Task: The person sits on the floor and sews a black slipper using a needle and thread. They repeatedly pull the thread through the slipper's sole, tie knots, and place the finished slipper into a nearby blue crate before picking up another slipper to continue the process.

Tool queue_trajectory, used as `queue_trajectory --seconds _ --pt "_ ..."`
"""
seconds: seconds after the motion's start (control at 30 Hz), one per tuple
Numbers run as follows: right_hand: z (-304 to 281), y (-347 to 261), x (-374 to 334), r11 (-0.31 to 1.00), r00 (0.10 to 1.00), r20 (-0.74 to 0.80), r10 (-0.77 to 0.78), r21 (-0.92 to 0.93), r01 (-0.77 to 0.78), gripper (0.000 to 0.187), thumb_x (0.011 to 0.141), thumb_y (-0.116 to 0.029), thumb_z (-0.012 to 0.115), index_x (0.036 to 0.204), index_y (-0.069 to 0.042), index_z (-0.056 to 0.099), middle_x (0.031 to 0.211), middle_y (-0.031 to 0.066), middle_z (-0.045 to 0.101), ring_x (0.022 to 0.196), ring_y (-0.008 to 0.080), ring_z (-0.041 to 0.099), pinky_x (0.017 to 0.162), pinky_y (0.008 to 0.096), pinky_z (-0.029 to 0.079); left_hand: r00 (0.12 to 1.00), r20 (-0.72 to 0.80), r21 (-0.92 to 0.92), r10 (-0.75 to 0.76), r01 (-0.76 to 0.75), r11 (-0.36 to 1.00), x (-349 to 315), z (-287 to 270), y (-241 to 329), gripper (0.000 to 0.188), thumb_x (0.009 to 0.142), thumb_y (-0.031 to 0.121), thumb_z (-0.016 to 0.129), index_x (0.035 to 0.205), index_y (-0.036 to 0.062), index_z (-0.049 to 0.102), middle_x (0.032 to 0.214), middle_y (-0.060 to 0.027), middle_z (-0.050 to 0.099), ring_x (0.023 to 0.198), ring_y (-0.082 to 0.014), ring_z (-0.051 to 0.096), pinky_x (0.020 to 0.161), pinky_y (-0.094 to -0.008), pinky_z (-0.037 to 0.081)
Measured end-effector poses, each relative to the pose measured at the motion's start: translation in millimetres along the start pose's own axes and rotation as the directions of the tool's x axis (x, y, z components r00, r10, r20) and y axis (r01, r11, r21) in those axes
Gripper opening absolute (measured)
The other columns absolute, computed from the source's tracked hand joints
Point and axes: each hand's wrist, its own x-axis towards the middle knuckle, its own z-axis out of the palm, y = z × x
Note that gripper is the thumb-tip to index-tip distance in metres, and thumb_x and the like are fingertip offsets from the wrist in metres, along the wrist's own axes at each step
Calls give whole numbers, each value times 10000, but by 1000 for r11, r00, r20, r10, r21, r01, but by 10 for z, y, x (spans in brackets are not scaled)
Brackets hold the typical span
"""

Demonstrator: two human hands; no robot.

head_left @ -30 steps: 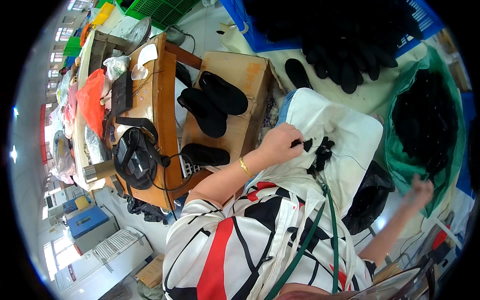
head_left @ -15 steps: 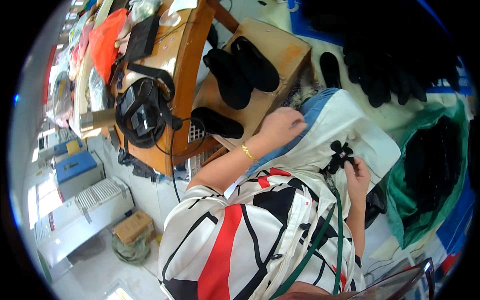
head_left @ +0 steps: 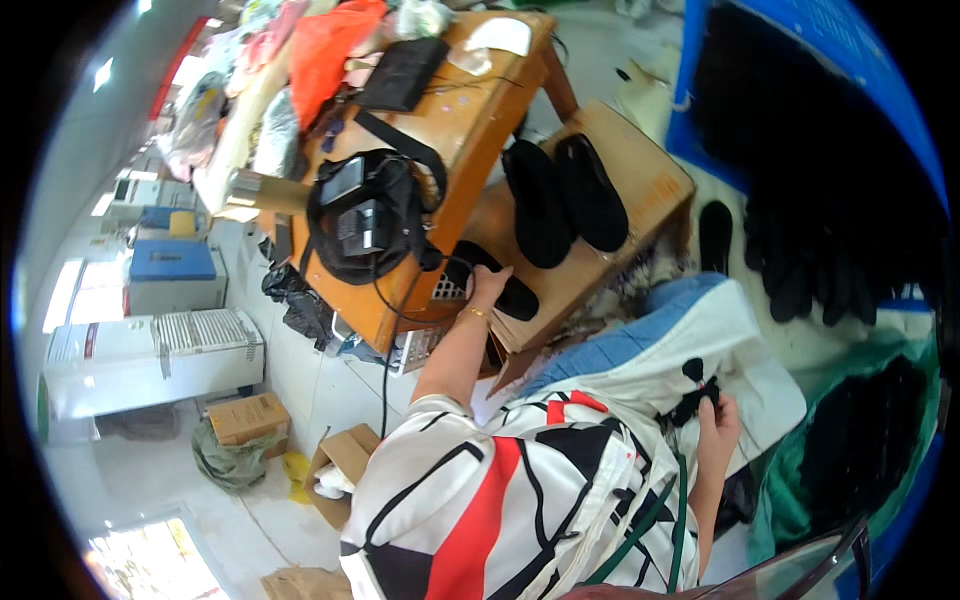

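My left hand [head_left: 487,288], with a gold bracelet at the wrist, is at a black slip-on shoe [head_left: 518,298] by the near left edge of a cardboard box. Its fingers are bent against the shoe and appear to grip it. Two more black shoes [head_left: 538,205] lie side by side farther back on the box. Over my lap, my right hand [head_left: 718,425] pinches a black flower-shaped fabric piece [head_left: 692,402] between thumb and fingers. Beneath it spreads a white cloth [head_left: 765,390] over my jeans [head_left: 600,350].
A wooden table [head_left: 490,105] at the left bears a black bag [head_left: 360,220] with a dangling cable. The cardboard box [head_left: 650,165] stands beside it. At the right are a blue crate [head_left: 690,130] heaped with black items and a green sack [head_left: 790,480]. A black sole [head_left: 714,235] lies nearby.
My left hand has moved from above my lap leftward to the shoe on the box. My right hand keeps the flower-shaped piece, now tilted. The view has shifted left.
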Motion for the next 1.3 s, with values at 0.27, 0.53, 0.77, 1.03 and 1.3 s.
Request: queue_trajectory --seconds 0.27,0.53,0.77,1.03,1.3 --pt "-77 20 -68 996 999 -24 -27 90 29 91 949 -78 634 1017 -21 614 885 -49 592 778 26 503 714 188 406 950 -51 -930 -309 68 362 -333 -16 188 217 689 64 663 791 45 472 807 -74 495 682 -234 513 663 -393 478" --pt "-265 -44 -52 998 988 -147 -43 35 48 88 965 -102 619 1014 -29 619 881 -44 592 793 28 496 733 188 410 531 -193 -324 825 -828 457 -2103 -205 1075 189 694 112 624 695 42 449 588 -165 459 561 -370 456 528 -392 422" --pt "-383 112 -212 967 968 -251 12 250 52 131 977 -135 625 1035 -18 618 933 12 631 818 81 583 775 252 519 23 452 -158 892 -982 105 -2516 40 1344 228 690 152 657 836 24 538 748 -162 591 757 -347 619 663 -432 502" --pt "-350 213 -292 906 942 -320 99 420 48 167 993 -155 606 1063 -4 610 951 24 632 767 95 608 751 257 529 375 649 -736 662 87 672 -2735 362 1353 270 819 89 743 984 12 544 944 -39 593 924 -123 568 834 -277 478" --pt "235 -212 -87 965 982 -184 33 263 17 292 975 -140 629 1200 39 587 1002 38 652 875 113 622 768 265 514 327 577 -816 748 228 531 -2963 378 1485 189 898 113 721 994 90 559 966 23 564 903 -64 517 833 -243 451"
